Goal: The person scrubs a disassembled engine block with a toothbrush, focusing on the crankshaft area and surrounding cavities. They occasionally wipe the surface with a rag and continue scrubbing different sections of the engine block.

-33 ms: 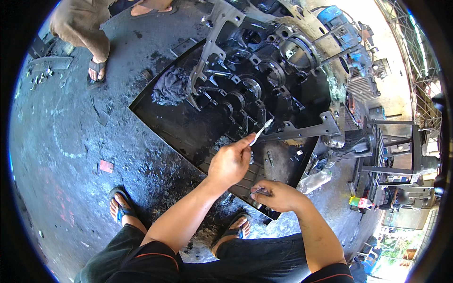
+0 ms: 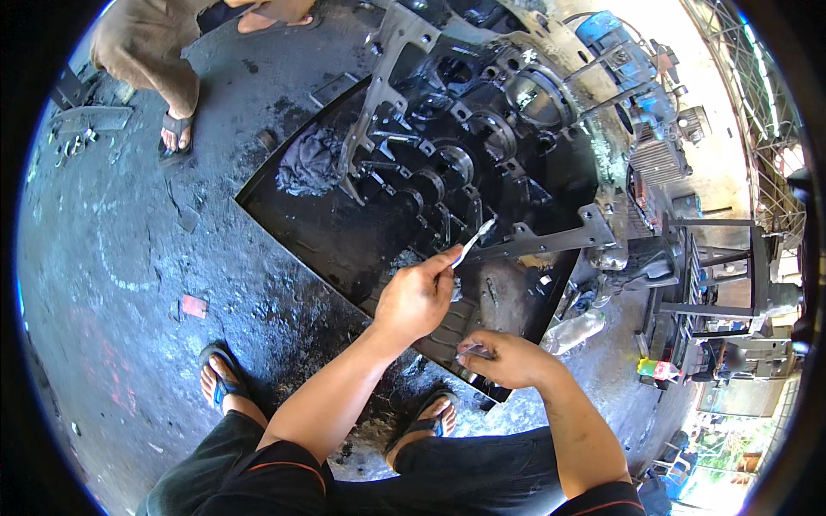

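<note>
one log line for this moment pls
left hand: holds thin metal strip over engine block | right hand: pinches small part | tray: oily

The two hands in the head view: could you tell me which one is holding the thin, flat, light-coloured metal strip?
The left hand, raised over the black tray, pinches the thin metal strip. The right hand sits lower at the tray's near edge, fingers closed on something small.

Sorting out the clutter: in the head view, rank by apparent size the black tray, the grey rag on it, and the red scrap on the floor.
1. Black tray, largest by far.
2. Grey rag.
3. Red scrap, smallest.
The rag lies farther from the camera, so its real lead may be greater.
</note>
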A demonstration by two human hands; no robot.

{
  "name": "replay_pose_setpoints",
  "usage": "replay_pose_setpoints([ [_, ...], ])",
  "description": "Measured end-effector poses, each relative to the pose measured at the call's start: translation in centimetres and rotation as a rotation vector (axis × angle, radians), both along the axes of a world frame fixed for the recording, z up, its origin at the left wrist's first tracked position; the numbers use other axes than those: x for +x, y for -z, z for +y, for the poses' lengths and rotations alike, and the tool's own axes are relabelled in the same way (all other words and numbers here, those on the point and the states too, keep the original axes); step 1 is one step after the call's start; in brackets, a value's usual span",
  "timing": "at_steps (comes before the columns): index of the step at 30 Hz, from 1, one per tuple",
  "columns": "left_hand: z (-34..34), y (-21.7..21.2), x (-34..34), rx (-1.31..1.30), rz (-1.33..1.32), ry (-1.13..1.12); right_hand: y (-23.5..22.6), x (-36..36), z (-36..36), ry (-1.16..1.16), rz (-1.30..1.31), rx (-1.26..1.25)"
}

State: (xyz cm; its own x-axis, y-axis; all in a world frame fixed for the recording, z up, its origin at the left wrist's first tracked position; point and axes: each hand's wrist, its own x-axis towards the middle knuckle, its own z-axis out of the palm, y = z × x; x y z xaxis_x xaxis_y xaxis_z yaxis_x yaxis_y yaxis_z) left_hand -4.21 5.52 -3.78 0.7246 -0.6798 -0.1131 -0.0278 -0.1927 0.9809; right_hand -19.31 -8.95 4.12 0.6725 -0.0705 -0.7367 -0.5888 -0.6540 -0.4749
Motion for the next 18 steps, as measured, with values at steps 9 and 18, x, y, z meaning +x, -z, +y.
replay_pose_setpoints([
  [9, -1.1, -2.6, 3.5, 0.056, -0.241, 0.132, -0.7, -0.7, 0.7, -0.059, 0.023, -0.079],
  [18, -1.4, -2.3, 4.5, 0.149, -0.133, 0.206, -1.0, -0.7, 1.6, -0.128, -0.004, -0.099],
])
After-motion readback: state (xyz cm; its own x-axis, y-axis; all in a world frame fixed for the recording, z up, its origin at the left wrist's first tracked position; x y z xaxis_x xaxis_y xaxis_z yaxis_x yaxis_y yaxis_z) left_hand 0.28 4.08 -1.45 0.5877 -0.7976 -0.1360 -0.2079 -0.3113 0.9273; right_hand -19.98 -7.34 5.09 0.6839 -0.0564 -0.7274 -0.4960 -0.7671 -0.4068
